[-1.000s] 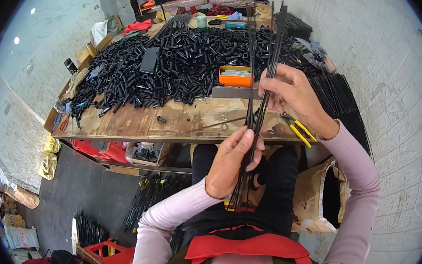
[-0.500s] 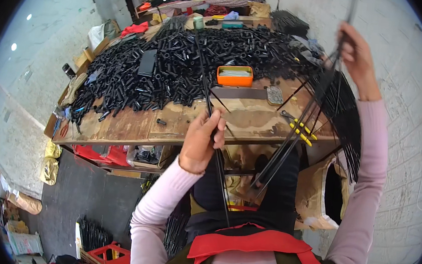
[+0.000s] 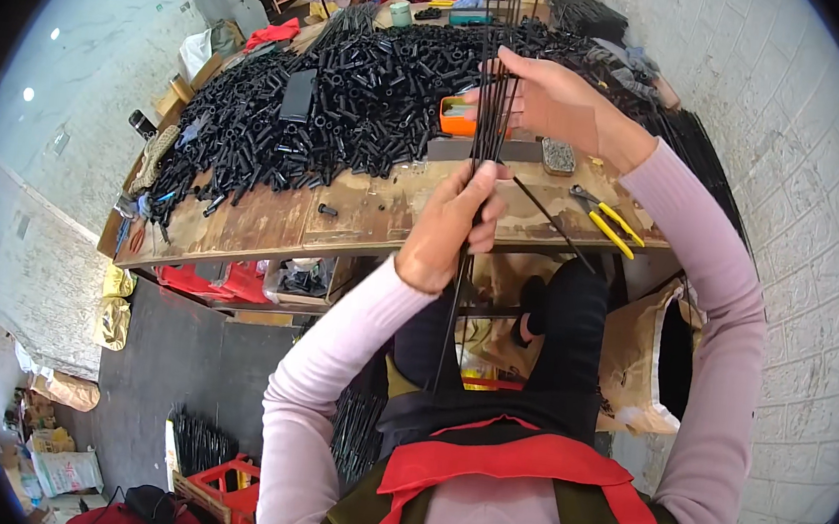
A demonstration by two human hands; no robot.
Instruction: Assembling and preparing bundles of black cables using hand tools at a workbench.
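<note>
My left hand is closed around a bundle of thin black rods, like umbrella ribs, that stands nearly upright over the front of the table. The lower ends reach down toward my lap. Higher up, my right hand lies against the bundle with its thumb raised and its fingers stretched out behind the rods. One rod slants out to the right from near my left hand. Behind the bundle, an orange box is partly hidden.
Black tubular pieces cover much of the wooden table. Yellow-handled pliers and a small tin lie to the right. More black rods hang off the right edge. A paper sack stands below.
My right hand has come down and left from the far right, bringing several rods to the left hand's bundle. Its fingers have straightened. My left hand has shifted slightly right and up.
</note>
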